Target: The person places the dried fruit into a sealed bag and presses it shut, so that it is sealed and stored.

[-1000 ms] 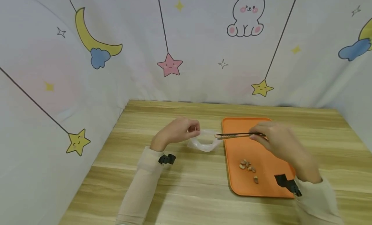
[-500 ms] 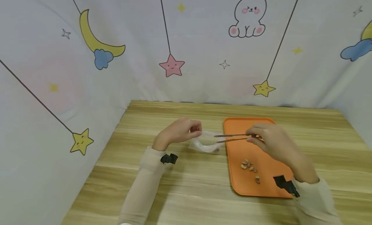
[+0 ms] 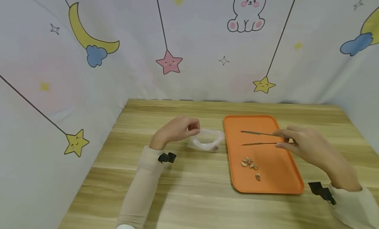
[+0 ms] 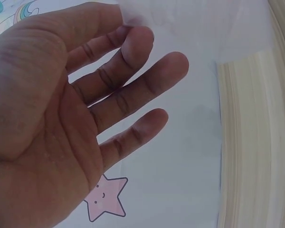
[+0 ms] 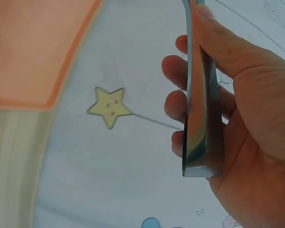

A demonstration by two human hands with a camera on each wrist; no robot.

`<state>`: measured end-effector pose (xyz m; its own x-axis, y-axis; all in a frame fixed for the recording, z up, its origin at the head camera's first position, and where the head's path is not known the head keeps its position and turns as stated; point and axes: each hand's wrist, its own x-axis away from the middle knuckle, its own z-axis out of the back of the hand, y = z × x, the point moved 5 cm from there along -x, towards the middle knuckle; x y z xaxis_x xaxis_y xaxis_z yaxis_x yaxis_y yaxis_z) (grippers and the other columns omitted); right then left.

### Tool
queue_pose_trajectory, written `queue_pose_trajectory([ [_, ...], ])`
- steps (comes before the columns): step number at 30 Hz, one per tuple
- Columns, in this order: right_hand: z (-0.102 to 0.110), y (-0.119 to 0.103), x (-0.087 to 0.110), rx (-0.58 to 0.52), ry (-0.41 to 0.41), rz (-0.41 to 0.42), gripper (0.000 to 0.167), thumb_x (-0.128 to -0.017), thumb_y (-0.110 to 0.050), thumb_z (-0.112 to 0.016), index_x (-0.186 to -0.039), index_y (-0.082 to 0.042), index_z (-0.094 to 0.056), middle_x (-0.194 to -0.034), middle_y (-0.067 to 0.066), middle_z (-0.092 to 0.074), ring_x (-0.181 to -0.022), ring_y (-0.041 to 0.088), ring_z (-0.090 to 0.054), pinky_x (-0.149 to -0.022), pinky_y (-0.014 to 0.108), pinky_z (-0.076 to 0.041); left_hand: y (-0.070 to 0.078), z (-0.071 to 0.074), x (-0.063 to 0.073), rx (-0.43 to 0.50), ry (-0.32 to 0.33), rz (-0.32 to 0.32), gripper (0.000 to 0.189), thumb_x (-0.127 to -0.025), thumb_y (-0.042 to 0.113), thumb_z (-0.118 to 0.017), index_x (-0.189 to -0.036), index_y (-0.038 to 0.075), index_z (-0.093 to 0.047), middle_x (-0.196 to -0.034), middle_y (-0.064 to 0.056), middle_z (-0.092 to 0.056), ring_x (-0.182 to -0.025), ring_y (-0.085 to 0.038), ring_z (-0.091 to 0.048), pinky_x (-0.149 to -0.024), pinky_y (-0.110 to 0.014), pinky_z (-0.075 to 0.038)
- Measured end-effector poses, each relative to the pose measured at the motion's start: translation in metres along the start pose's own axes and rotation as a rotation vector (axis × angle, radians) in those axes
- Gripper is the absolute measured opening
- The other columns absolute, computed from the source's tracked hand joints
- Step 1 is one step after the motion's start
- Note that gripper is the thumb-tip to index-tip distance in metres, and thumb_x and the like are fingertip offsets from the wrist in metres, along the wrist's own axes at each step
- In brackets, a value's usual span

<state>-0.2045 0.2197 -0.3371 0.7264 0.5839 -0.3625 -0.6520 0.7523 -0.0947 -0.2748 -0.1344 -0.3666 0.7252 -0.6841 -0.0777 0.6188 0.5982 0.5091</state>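
Observation:
My left hand [image 3: 179, 128] pinches the rim of a clear plastic bag [image 3: 204, 145] between thumb and forefinger; in the left wrist view the other fingers are loosely bent. The bag's mouth is spread wide, and a small dark nut shows through its lower right side. With my right hand [image 3: 311, 145] I grip a pair of metal tongs [image 3: 260, 143]. Their two arms stand apart above the orange tray [image 3: 266, 186], with nothing between the tips. Below the tongs, several nuts [image 3: 249, 163] lie in a cluster on the tray, with a single nut [image 3: 258, 177] nearer its front.
The wooden table [image 3: 189, 196] carries the tray on the right and the bag to its left. A white curtain [image 3: 201, 81] printed with stars, a moon and a rabbit hangs behind the table and along its sides.
The tongs opened over the bag and a nut dropped into it. My right hand then drew the open tongs back rightward over the tray. The left hand keeps its hold on the bag.

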Motion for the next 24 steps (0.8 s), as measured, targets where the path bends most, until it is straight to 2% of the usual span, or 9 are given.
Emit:
queue_pose_trajectory([
  [4, -0.010, 0.006, 0.011, 0.017, -0.029, 0.006, 0.028, -0.081, -0.024, -0.083, -0.107, -0.017, -0.075, -0.077, -0.017, -0.053, -0.061, -0.005, -0.041, -0.051, 0.022, -0.038, -0.001, 0.002, 0.001, -0.002, 0.006, -0.003, 0.010, -0.101, 0.019, -0.062, -0.095, 0.012, -0.067, -0.075, 0.005, -0.059, -0.066, -0.010, -0.050, -0.065, -0.027, -0.043],
  [8, -0.023, 0.012, 0.024, 0.004, -0.124, -0.049, 0.026, -0.085, -0.029, -0.079, -0.108, -0.018, -0.076, -0.078, -0.017, -0.054, -0.063, -0.003, -0.044, -0.051, 0.022, -0.039, -0.001, 0.003, 0.001, 0.002, 0.013, -0.011, 0.010, -0.101, 0.019, -0.062, -0.095, 0.013, -0.067, -0.075, 0.005, -0.059, -0.066, -0.010, -0.050, -0.064, -0.027, -0.043],
  [13, -0.035, 0.016, 0.033, -0.020, -0.221, -0.114, 0.023, -0.088, -0.030, -0.076, -0.107, -0.016, -0.075, -0.087, -0.012, -0.068, -0.069, 0.003, -0.058, -0.055, 0.027, -0.046, -0.001, 0.002, 0.001, 0.004, 0.016, -0.025, 0.011, -0.101, 0.020, -0.061, -0.095, 0.013, -0.067, -0.075, 0.006, -0.059, -0.066, -0.010, -0.050, -0.065, -0.027, -0.044],
  [18, -0.040, 0.013, 0.033, -0.043, -0.243, -0.116, 0.018, -0.089, -0.028, -0.077, -0.102, -0.016, -0.075, -0.091, -0.006, -0.073, -0.073, 0.009, -0.065, -0.058, 0.031, -0.051, -0.002, 0.002, 0.001, 0.009, 0.011, -0.021, 0.011, -0.102, 0.020, -0.061, -0.096, 0.013, -0.067, -0.077, 0.006, -0.061, -0.067, -0.010, -0.052, -0.065, -0.027, -0.045],
  [24, -0.042, 0.008, 0.031, -0.072, -0.253, -0.092, 0.011, -0.088, -0.026, -0.078, -0.095, -0.019, -0.075, -0.084, -0.014, -0.069, -0.065, -0.001, -0.055, -0.053, 0.026, -0.045, -0.002, 0.002, 0.001, 0.012, 0.004, -0.014, 0.011, -0.102, 0.021, -0.061, -0.096, 0.013, -0.067, -0.078, 0.006, -0.061, -0.068, -0.010, -0.053, -0.066, -0.028, -0.045],
])
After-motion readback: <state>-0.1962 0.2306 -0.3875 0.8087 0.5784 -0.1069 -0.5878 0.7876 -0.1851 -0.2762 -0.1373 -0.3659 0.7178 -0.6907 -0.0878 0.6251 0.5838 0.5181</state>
